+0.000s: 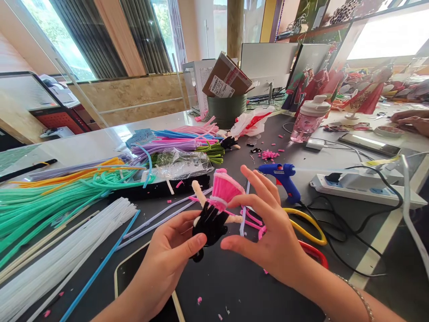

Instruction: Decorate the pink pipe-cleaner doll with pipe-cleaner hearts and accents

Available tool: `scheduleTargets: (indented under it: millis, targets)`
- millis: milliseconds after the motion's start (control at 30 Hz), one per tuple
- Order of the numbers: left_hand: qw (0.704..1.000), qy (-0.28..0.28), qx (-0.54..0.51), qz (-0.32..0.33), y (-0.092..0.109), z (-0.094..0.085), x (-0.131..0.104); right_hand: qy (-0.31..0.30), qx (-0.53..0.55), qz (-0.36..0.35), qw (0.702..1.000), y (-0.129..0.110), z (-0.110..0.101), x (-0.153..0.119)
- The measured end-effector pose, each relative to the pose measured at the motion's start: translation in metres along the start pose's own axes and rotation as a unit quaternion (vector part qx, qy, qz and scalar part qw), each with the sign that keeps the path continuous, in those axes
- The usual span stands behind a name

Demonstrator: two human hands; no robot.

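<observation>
A small doll made of fuzzy pipe cleaners [225, 188] is tilted head-down, its flared pink skirt up and its black hair below, with cream limbs sticking out. My left hand [170, 250] pinches it by the black hair between thumb and fingers. My right hand [271, 219] is open just right of the doll, thumb and fingers spread, the index fingertip close to the skirt; whether it touches cannot be made out. Behind that hand lie pink and lilac pipe cleaner pieces [244, 223]. A dark flat device with a pale edge [134, 270] lies under my left forearm.
A blue glue gun [284, 176], a white power strip [362, 192] and black cords lie right. Green pipe cleaners [67, 192] and white ones [77, 255] spread left. Behind stand a pink bottle [310, 118] and a green bin [228, 109]. Another person's hand [412, 120] is far right.
</observation>
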State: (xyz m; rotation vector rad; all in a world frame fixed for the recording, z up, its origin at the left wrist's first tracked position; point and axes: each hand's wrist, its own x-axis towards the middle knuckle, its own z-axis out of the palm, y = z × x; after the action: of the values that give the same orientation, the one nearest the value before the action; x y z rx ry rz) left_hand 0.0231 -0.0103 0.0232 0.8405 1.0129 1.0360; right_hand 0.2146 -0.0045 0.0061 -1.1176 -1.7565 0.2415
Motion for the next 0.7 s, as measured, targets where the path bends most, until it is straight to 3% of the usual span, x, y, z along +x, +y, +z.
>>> scheduleTargets:
  millis: [100,400,533,700]
  targets:
    - [1.0,-0.006,-0.008,-0.003,-0.002,0.001,0.0,-0.004,-0.027,-0.018,0.999,-0.002,0.003,-0.002]
    - [0.997,-0.012,-0.064,-0.033,-0.002,0.004,-0.001,0.006,-0.016,0.018,1.0,0.003,0.005,0.001]
    - [0.996,-0.012,-0.072,-0.048,-0.001,0.003,-0.002,0.017,-0.023,-0.025,0.999,0.005,0.008,0.0]
    - [0.996,-0.002,-0.065,-0.06,0.0,0.002,0.001,0.02,-0.064,-0.136,0.988,0.01,0.004,0.001]
